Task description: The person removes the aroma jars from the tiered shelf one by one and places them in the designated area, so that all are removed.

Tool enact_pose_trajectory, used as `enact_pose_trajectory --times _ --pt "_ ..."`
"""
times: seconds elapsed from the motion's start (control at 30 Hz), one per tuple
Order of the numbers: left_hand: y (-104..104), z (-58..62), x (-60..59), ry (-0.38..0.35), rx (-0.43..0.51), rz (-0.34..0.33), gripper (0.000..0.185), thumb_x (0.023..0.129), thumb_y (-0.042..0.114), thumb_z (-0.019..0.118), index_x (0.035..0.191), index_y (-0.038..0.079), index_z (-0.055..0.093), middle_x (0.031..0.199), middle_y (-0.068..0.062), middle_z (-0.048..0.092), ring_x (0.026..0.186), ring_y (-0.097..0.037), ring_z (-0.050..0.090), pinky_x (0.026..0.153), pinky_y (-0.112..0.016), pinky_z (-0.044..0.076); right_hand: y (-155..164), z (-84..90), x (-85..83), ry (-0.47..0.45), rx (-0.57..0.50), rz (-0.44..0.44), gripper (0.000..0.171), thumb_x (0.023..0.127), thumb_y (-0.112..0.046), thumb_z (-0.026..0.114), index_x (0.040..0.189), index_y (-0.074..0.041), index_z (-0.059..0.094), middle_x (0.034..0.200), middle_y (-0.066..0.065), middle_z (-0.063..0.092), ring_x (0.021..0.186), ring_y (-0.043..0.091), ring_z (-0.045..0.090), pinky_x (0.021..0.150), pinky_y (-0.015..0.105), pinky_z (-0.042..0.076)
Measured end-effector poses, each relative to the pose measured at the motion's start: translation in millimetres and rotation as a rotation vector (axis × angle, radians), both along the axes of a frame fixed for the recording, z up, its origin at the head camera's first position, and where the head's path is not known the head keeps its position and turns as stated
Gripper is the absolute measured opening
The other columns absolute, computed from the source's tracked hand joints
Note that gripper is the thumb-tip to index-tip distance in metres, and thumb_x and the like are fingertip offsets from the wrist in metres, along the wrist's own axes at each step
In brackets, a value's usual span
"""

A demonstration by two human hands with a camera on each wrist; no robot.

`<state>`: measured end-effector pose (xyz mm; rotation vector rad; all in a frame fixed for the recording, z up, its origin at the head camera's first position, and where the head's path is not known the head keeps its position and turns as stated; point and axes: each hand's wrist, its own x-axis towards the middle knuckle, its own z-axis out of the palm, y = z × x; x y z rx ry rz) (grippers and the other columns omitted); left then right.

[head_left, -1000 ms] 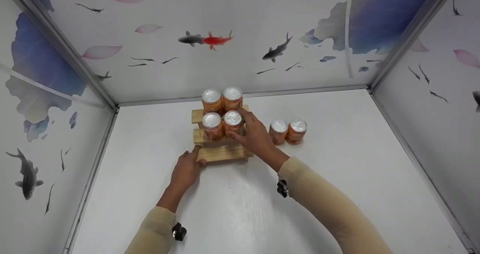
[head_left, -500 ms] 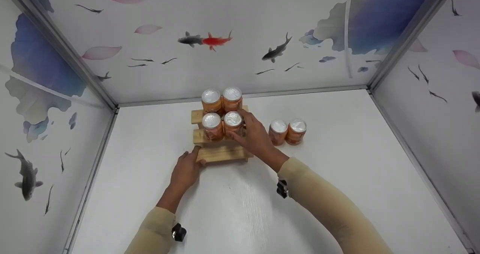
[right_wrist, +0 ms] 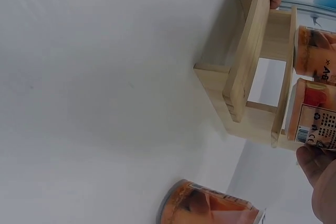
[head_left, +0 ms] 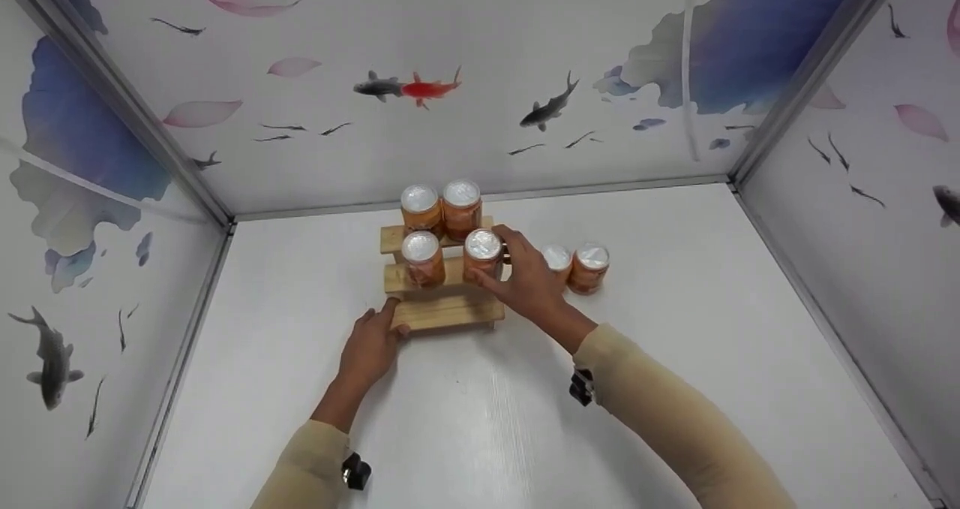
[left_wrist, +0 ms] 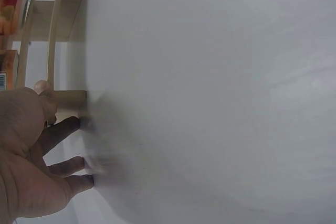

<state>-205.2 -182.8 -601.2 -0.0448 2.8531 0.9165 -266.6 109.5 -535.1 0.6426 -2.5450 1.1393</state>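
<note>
Looking down from my head, I see my right hand [head_left: 529,276] curled about the held can [head_left: 482,267] at the right part of the wooden rack's [head_left: 450,312] middle step, thumb on the near side and fingers round the right, a spread I judge suited to a smooth round wall. The neighbouring can [head_left: 424,266] stands upright on the same step to its left, a gap between them; the back pair of cans [head_left: 462,220] stands on the top step, and the side pair of cans [head_left: 589,270] on the white table [head_left: 465,426]. My left hand [head_left: 370,347] pinches the lowest step's left end, presumably to stop the rack sliding. My left wrist's view shows that thumb at the plank's edge and other fingertips reaching down to the table, probably as a brace. From my right wrist, the held can's base is close to the step; I cannot tell whether it bears weight.
</note>
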Motion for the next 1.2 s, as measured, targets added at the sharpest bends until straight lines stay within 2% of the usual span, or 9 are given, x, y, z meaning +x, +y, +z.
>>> enact_pose_trajectory --times 0.2,0.33,0.57,0.87,1.2 --pt "-0.4 -0.8 -0.1 0.025 -0.004 -0.005 0.061 0.112 0.033 0.063 0.167 0.011 0.047 0.161 -0.023 0.060 0.158 -0.056 0.043 0.122 -0.074 0.042 18.1 -0.3 2.5 0.027 -0.014 -0.030 0.079 0.095 -0.030 0.091 0.153 0.003 0.051 0.136 0.020 0.069 0.119 0.034 0.076 0.094 0.044 0.067" --pt "-0.1 0.3 1.0 0.029 -0.011 -0.008 0.063 0.111 0.034 0.063 0.167 0.009 0.047 0.160 -0.024 0.061 0.158 -0.056 0.043 0.122 -0.073 0.043 30.8 -1.3 7.1 0.038 0.014 -0.065 0.078 0.093 -0.030 0.093 0.152 0.003 0.052 0.133 0.020 0.070 0.117 0.033 0.076 0.092 0.044 0.067" --pt "-0.5 2.4 1.3 0.021 -0.014 -0.012 0.066 0.112 0.036 0.061 0.169 0.007 0.044 0.162 -0.023 0.058 0.159 -0.055 0.041 0.123 -0.073 0.041 50.2 -2.0 14.0 0.054 0.051 -0.093 0.075 0.092 -0.026 0.093 0.149 0.004 0.054 0.135 0.023 0.071 0.121 0.036 0.075 0.099 0.051 0.064" --pt "-0.2 0.3 2.1 0.024 0.009 -0.014 0.065 0.113 0.034 0.062 0.169 0.006 0.044 0.163 -0.023 0.057 0.159 -0.055 0.041 0.125 -0.072 0.040 71.3 -8.6 21.9 0.053 0.085 -0.104 0.077 0.092 -0.032 0.093 0.149 0.005 0.055 0.138 0.023 0.070 0.124 0.037 0.073 0.104 0.054 0.062" --pt "-0.3 0.6 2.2 0.058 -0.016 -0.026 0.062 0.112 0.030 0.063 0.167 0.006 0.047 0.153 -0.028 0.065 0.155 -0.057 0.046 0.121 -0.073 0.043 91.6 -17.6 32.0 0.018 0.057 -0.064 0.078 0.090 -0.026 0.095 0.148 0.005 0.055 0.136 0.024 0.070 0.118 0.034 0.075 0.091 0.047 0.067"
